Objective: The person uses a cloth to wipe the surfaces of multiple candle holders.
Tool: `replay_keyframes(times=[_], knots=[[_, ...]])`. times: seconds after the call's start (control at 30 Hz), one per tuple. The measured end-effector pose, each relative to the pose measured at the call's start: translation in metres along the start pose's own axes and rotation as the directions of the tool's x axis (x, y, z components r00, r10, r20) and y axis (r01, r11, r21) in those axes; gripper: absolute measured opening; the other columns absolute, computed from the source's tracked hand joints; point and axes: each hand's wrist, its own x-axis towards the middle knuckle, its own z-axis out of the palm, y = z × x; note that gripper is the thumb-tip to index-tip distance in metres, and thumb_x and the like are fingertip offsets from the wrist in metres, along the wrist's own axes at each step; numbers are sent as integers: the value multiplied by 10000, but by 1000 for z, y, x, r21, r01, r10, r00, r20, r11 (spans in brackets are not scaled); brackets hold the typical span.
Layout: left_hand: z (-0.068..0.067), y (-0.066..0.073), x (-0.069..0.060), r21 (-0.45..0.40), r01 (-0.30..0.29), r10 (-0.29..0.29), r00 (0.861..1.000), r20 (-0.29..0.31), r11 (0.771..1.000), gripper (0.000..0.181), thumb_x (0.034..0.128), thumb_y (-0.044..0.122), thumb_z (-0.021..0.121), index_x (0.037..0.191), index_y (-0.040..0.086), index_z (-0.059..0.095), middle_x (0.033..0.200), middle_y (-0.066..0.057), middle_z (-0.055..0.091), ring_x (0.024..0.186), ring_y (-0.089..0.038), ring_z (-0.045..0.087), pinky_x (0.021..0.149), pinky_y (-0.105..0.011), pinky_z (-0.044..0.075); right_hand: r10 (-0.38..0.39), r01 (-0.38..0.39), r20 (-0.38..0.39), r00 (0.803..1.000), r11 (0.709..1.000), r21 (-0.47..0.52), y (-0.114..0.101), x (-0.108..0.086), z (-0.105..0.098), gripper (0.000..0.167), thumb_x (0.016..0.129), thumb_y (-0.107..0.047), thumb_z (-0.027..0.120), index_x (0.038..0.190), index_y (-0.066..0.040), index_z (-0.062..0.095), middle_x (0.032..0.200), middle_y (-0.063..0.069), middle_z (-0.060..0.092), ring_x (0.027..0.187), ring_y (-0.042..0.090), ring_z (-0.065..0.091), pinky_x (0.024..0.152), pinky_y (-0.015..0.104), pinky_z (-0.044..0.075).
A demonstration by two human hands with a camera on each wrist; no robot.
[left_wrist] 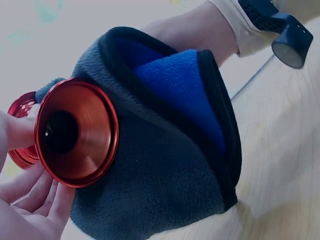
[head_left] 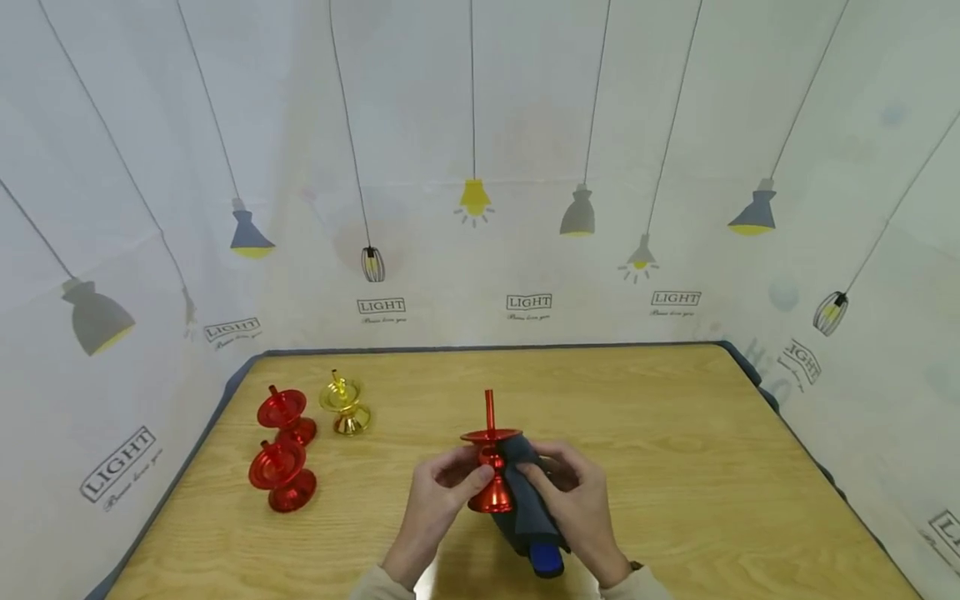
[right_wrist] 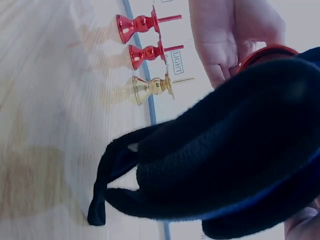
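You've got the shiny red metallic candle holder, spike up, at lower centre of the head view. Left hand: fingers pinching its waist. Right hand: fingers gripping the dark grey-and-blue plush cloth against the holder's right side. Left of frame: two matching red holders and a shiny gold one, on the light wood-grain worktop.

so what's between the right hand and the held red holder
A dark grey cloth lies between the right hand and the held red holder, as the head view shows.
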Motion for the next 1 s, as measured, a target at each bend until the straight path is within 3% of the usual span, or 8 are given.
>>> replay_keyframes(times=[0.2,0.37,0.47,0.53,0.6,0.77,0.87,1.0], knots=[[4,-2,-1,23,-36,37,999,-37,999,304,898,134,780,1145,-27,708,1114,-190,737,936,-129,712,848,-246,564,-180,173,-24,983,970,-168,-4,-4,4,273,839,31,793,1086,-80,753,1015,111,777,858,87,741,669,220,595],[4,-3,-1,37,-48,49,999,-19,998,356,866,161,820,1164,1,708,1123,-167,736,965,-149,718,858,-262,582,-383,364,2,924,875,-318,-7,-6,8,375,781,57,831,1113,-98,752,1020,104,776,863,172,755,647,169,573],[2,-5,-1,25,-12,13,999,-32,1000,375,858,188,829,1165,9,710,1107,-138,736,949,-148,710,823,-270,588,-438,416,11,899,844,-337,-7,-7,11,415,746,74,847,1111,-97,749,1014,112,775,855,202,759,641,165,570],[1,-6,-1,8,4,-4,999,-40,1000,366,859,188,828,1150,-3,714,1089,-128,738,946,-149,709,803,-278,588,-426,407,9,905,857,-315,-7,-7,12,411,752,70,845,1113,-99,747,1024,106,775,861,189,757,646,171,574],[-1,-7,-1,-3,13,-13,999,-36,1000,360,864,192,821,1147,-7,719,1082,-122,742,945,-150,705,795,-284,584,-381,370,6,924,891,-262,-6,-6,11,387,771,76,828,1113,-84,743,1033,116,773,864,157,753,651,185,581],[-4,-7,0,-12,13,-13,1000,5,1000,361,896,199,788,1187,-3,721,1105,-140,749,973,-155,699,821,-277,566,-166,164,-5,986,982,-93,-4,-4,8,287,832,53,787,1091,-61,739,1046,144,767,882,93,745,681,234,602],[-4,-5,0,-19,27,-26,999,29,999,390,921,208,764,1246,5,693,1150,-157,735,1001,-165,693,840,-274,564,-57,56,-20,998,998,-40,-2,-3,6,261,845,29,785,1084,-66,743,1050,149,763,891,100,750,693,247,604],[-2,-2,-1,-10,23,-23,999,24,1000,414,947,219,737,1286,-1,648,1192,-174,713,1029,-161,687,852,-258,568,-31,30,-33,999,999,-35,-1,-2,5,254,845,16,790,1077,-78,749,1051,137,765,891,109,751,700,253,606]])
